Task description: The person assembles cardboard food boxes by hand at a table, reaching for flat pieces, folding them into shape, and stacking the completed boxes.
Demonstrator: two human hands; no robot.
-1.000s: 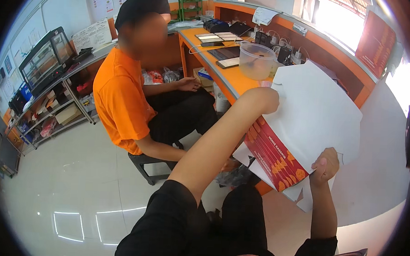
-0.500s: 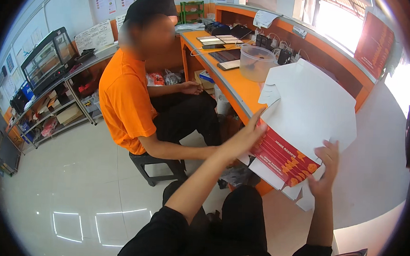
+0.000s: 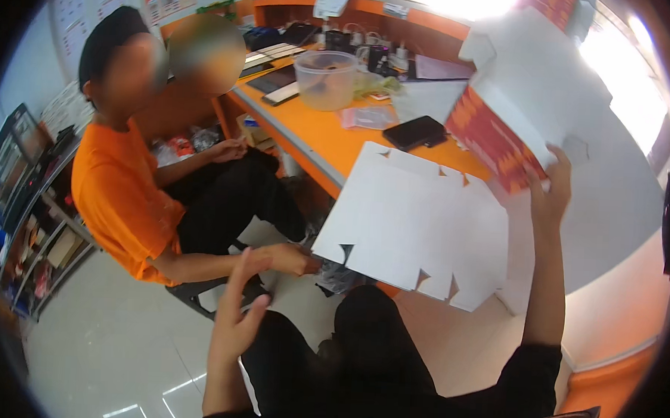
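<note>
A partly folded cardboard box [image 3: 495,137], red printed outside and white inside, is up at the right with its large flap raised. My right hand [image 3: 552,177] grips its near edge, thumb against the red side. Flat white die-cut cardboard [image 3: 424,220] with notched edges lies on the desk's near corner, in front of my knees. My left hand [image 3: 239,309] is in the air left of that cardboard, holding nothing, its fingers stretched out.
A seated co-worker in an orange shirt [image 3: 126,192] is at the left, one hand [image 3: 292,259] close beyond my left hand. The orange desk [image 3: 307,152] bears a clear plastic tub [image 3: 325,81], a black phone [image 3: 415,132], a plastic bag [image 3: 369,117] and several chargers.
The box has moved up and right in my right hand, baring the flat cardboard on the desk. My left hand has let go of it and drawn back left. The view has turned right.
</note>
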